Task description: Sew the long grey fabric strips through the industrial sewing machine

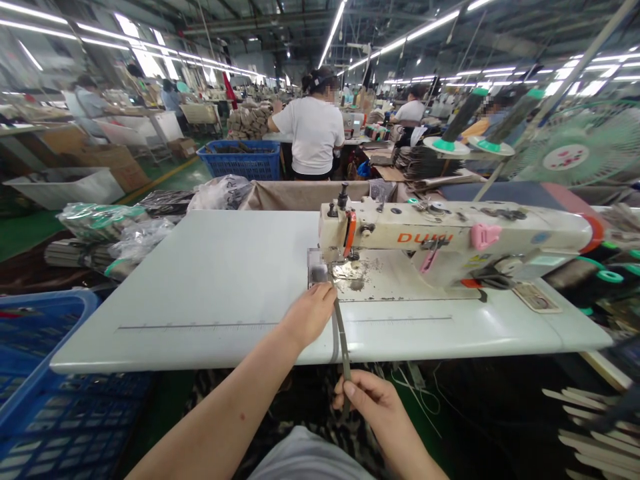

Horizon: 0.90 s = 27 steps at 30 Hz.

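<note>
Pale table [240,273]; sewing machine [463,230] marked orange "DU", rest unclear. Your right hand [370,400] pinches the strip [343,337] crossing the front edge; your left hand [313,313] meets its upper part, fingertips obscured, grip: cannot tell.

strip [343,333]: grey-green | tabletop [225,267]: pale grey | sewing machine [540,230]: cream, orange-lettered | near crate [93,305]: blue

Before you, a white-shirted person [315,137], back turned, is just right of a distant blue plastic basket [250,165]; brown cardboard boxes [115,167] stand left of that basket, a round, pale-green fan [567,158] well right.
</note>
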### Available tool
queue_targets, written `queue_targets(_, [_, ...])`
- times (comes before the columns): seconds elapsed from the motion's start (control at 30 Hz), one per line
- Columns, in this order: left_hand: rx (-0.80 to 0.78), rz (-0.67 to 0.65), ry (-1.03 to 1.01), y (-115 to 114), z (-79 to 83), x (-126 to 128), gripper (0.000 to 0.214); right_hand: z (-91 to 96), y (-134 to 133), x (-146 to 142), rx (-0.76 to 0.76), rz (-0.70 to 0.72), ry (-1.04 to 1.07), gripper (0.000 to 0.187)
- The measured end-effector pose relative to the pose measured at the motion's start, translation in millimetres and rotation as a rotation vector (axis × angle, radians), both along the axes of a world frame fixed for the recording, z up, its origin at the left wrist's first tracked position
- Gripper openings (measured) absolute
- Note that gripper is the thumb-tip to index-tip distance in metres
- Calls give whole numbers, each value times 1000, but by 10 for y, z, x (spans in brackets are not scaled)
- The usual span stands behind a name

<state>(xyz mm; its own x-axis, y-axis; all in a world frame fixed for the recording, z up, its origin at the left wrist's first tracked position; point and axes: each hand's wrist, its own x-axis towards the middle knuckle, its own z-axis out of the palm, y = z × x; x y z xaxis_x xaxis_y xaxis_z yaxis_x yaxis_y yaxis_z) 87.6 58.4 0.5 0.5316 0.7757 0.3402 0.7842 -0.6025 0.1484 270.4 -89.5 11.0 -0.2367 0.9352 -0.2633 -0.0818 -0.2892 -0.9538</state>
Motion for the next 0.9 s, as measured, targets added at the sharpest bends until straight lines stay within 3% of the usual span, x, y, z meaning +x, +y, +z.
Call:
queue_targets(0.3, [12,-16,21,20,-31,-8,17,-19,-13,25,22,-39,1,33])
queue_targets(0.53, [18,-14,4,4,-11,-5,18,-67,1,-2,-47,-8,54,41])
queue_targets(0.9, [39,-6,66,20,-21,10,26,-40,-25,0,-18,5,33,43])
